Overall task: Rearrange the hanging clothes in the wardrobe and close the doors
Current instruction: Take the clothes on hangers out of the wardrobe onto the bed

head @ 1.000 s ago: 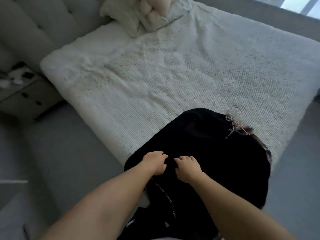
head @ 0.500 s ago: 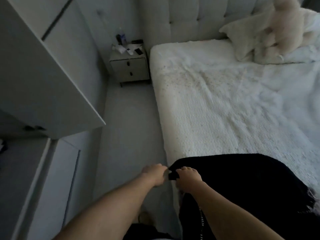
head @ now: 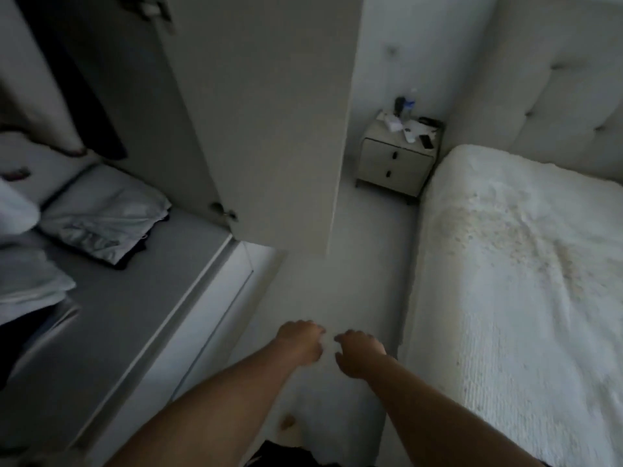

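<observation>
Down over the pale floor [head: 354, 281], in the head view, both hands hang out in front, side by side with a small gap between them. The left hand [head: 300, 342] has its fingers curled loosely downward and nothing in it that I can see. The right hand [head: 359, 353] is about the same, fingers bent and relaxed, holding nothing. It's all a bit blurry, so finer finger detail is hard to call.

Up and to the left of the hands is the open wardrobe [head: 111, 315], with a grey shelf inside. On that shelf sit folded clothes [head: 104, 219], light grey over something dark. Further up in there, dark hanging clothes [head: 84, 96] drop down at the back, too murky to tell apart. The wardrobe door [head: 269, 112] stands open straight ahead of the hands, swung out into the room.

Beyond the door there's a small nightstand [head: 394, 163] with two drawers and clutter on top, including a bottle [head: 409, 102]. To the right of the hands runs the bed [head: 522, 264] with a white textured cover, and its tufted headboard [head: 556, 79] behind. A bit of dark fabric [head: 286, 455] shows at the bottom edge between the forearms.
</observation>
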